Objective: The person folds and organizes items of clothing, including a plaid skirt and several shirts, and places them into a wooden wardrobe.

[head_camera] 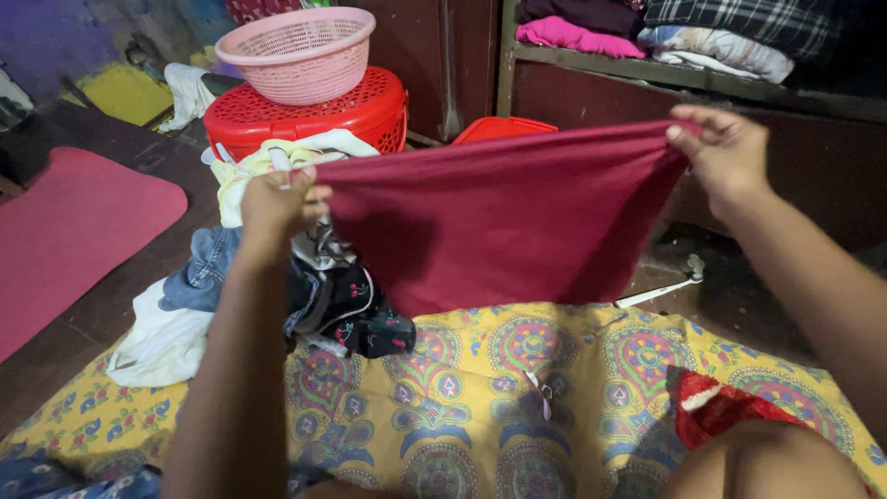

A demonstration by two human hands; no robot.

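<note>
cloth: you are holding a maroon cloth (499,222) stretched in the air between your two hands, above the yellow patterned sheet (480,407) that is lying under your arms.
long axis: the top edge is running from hand to hand, left to right, and rising a little toward your right; the rest is hanging down from it to a rounded bottom that is nearly reaching the sheet.
left hand: your left hand (277,199) is pinching the left corner, fingers curled tight over the edge.
right hand: your right hand (725,152) is pinching the right corner between thumb and fingers, sitting higher and farther from you than the left.
nearer hand: the left is holding closer to your body and lower; the bulk of the cloth is hanging between the two, slightly nearer the left.
tension: the top edge is looking taut, with a slight sag in the middle.
beside the left hand: a heap of mixed clothes (277,286) is lying just below and beyond it, and a pink basket (300,51) is sitting on a red basket (305,111) farther beyond.
beyond the right hand: a shelf (693,79) with folded fabrics is standing just behind it.
</note>
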